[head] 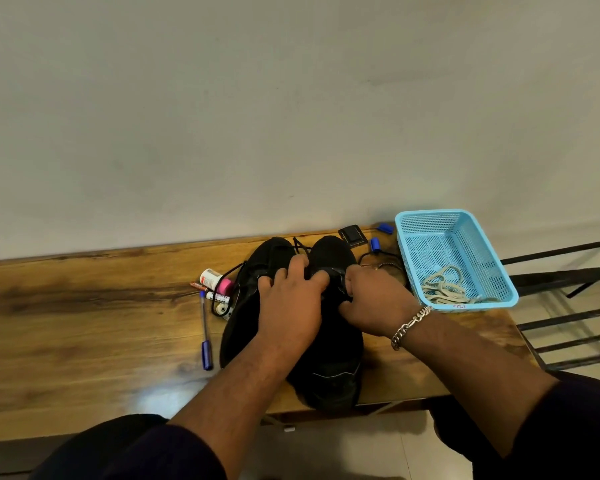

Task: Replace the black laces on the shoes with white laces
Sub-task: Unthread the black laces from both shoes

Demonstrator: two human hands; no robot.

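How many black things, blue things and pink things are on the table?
Black: 3, left shoe, right shoe, small square case
Blue: 4, basket, pen, two small clips
Pink: 1, a cap
Total: 8

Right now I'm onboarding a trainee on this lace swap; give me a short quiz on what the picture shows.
1. True or false: the white laces are already threaded in the shoes.
2. Which wrist wears the chain bracelet? A) left B) right
3. Fill in: the blue pen lies on the table to the ____ of the left shoe.

Key: 1. False, they lie in the blue basket. 2. B; the right hand and the left hand both work at the right shoe. 3. left.
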